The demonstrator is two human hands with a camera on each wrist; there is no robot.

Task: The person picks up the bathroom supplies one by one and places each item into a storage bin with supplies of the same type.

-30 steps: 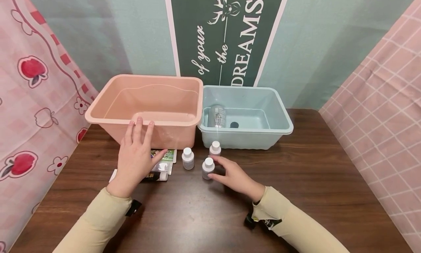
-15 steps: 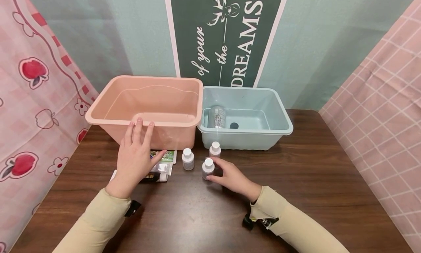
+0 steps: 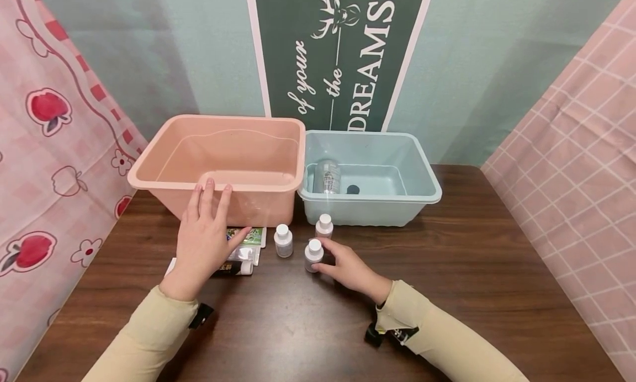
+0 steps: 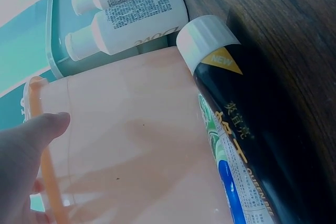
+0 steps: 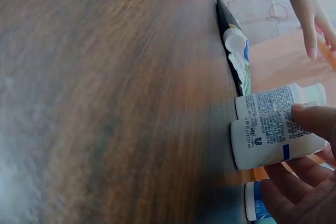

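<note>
White bottle (image 3: pixel 313 254) stands on brown surface (image 3: pixel 298 327), in front of blue bin (image 3: pixel 367 211). Right hand (image 3: pixel 351 267) has it, thumb on one side, fingers on other, pinching. Second white bottle (image 3: pixel 324 226) just behind, third white bottle (image 3: pixel 284 243) off to left. Left hand (image 3: pixel 201 235) at front rim of pink bin (image 3: pixel 268 210), fingers spread. Black tube (image 4: pixel 262 119) lies near left hand. Clear bottle (image 3: pixel 327 176) inside blue bin.
</note>
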